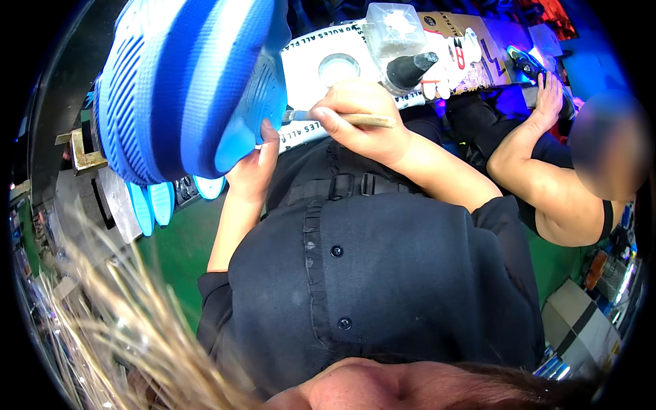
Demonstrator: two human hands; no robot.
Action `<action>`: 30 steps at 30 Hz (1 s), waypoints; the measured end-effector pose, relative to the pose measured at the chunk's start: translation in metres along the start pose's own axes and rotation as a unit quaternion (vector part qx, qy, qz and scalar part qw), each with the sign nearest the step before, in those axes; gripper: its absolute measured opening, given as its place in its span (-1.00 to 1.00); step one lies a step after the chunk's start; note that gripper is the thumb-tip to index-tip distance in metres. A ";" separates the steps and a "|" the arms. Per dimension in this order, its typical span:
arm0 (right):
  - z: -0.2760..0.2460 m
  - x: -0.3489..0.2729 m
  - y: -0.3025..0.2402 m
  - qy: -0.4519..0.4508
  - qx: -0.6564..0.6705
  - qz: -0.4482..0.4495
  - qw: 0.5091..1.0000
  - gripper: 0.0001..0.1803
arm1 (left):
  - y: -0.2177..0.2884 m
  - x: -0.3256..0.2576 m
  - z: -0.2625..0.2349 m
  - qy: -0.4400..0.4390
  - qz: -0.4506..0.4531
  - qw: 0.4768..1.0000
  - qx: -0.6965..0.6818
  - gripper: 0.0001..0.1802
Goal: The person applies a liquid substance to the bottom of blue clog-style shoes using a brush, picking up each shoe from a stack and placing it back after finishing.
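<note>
My left hand is closed at the lower edge of a blue shoe sole, thumb on its face and the other fingers hidden behind. Large curved, ridged blue pieces, seemingly more soles, fill the upper left close by. My right hand pinches a flat brush with a pale wooden handle. The brush tip points left, at or very near the sole's edge; whether it touches, I cannot tell. Beyond my right hand, a round white dish sits on the printed white table surface.
A clear plastic box and a black cone-tipped bottle stand beyond my right hand. White-and-red items lie near cardboard. At right, a co-worker's hand rests by a dark shoe. Light-blue soles show at left.
</note>
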State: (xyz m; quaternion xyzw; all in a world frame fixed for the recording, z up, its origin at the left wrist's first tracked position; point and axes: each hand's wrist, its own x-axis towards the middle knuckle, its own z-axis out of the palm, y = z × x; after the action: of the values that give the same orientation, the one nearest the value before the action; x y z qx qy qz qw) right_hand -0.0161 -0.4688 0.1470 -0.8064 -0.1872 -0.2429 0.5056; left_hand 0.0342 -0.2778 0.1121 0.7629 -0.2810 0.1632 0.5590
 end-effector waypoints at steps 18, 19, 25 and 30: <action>-0.021 -0.011 0.002 0.121 0.090 0.141 0.978 -0.73 | 0.004 0.005 -0.006 0.014 -0.093 0.994 -0.052 -0.70; -0.022 -0.011 0.005 0.166 0.120 0.153 0.967 -0.72 | 0.008 0.008 -0.008 0.015 -0.087 0.995 -0.052 -0.70; -0.031 -0.028 0.026 0.256 0.157 0.212 0.930 -0.70 | 0.064 0.042 -0.052 -0.102 -0.247 0.920 -0.287 -0.41; -0.036 -0.032 0.026 0.236 0.233 0.284 0.900 -0.68 | 0.099 0.084 -0.059 -0.130 -0.313 0.850 -0.404 -0.27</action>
State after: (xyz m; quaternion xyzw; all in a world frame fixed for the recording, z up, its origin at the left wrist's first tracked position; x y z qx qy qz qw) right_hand -0.0350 -0.5141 0.1233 -0.6031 0.1232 -0.2218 0.7563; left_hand 0.0436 -0.2640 0.2537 0.5314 -0.1389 -0.2488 0.7978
